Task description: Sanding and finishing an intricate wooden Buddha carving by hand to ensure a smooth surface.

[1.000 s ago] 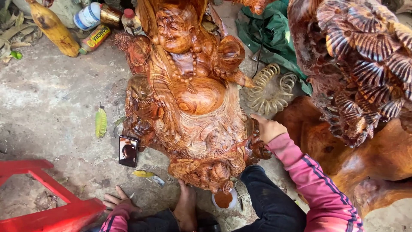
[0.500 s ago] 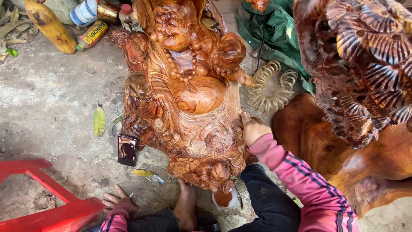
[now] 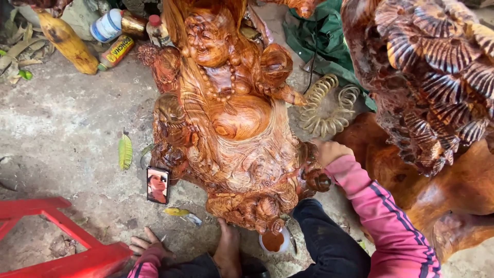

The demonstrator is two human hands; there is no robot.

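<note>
One big carved wooden statue (image 3: pixel 226 118) fills the middle of the concrete floor (image 3: pixel 62 134), glossy orange-brown, a laughing round-bellied figure with beads. The right hand (image 3: pixel 329 152) in the pink sleeve is pressed against its right lower side, fingers curled in against the carving; I can't tell whether it's pinching a rag or brush, that part's hidden. The left hand (image 3: pixel 145 243) is down on the floor at the near edge, fingers spread flat, beside the red plastic stool (image 3: pixel 56 247).

My guess: this thing is solid, heavy and totally stiff. The finish looks slick, and the thin bits (beads, small knobs at the base) seem like they'd chip. I'd grab the thick base or the shoulders, never the fine detail.

A small cup of brown liquid (image 3: pixel 272 241) sits just near the base, and a phone (image 3: pixel 157 184) leans on its left.
</note>
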